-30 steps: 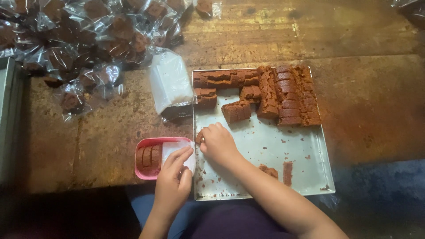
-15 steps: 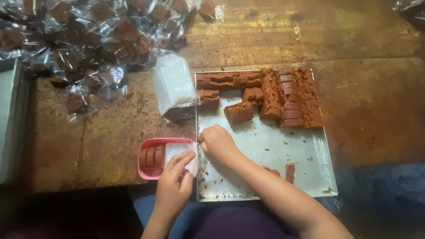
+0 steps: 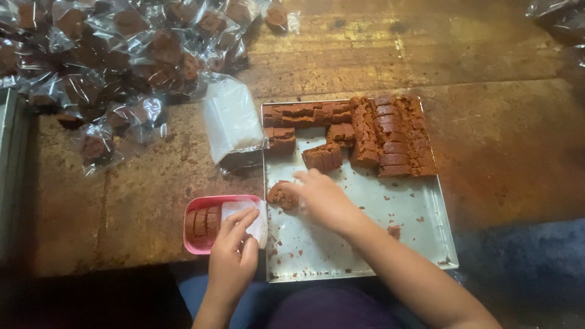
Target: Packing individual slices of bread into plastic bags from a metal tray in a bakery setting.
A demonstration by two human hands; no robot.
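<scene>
Now right hand [image 3: 323, 198] pinches brown slice [image 3: 281, 195] beside pink tray [image 3: 207, 202].

This looks like a small food-packing workplace — a home kitchen business or a little sweet workshop rather than a factory. A worn, stained wooden table [image 3: 341, 55] serves as the bench. On it sits a metal tray [image 3: 365, 244] holding rows of cut brown cake slices [image 3: 390, 131], with crumbs scattered over the bare metal. A heap of the same pieces, each sealed in clear plastic wrap [image 3: 116, 55], covers the far left of the table. A stack of empty clear bags [image 3: 231, 116] lies beside the tray — and a small pink plastic tub [image 3: 198, 222] holds a few slices.
</scene>
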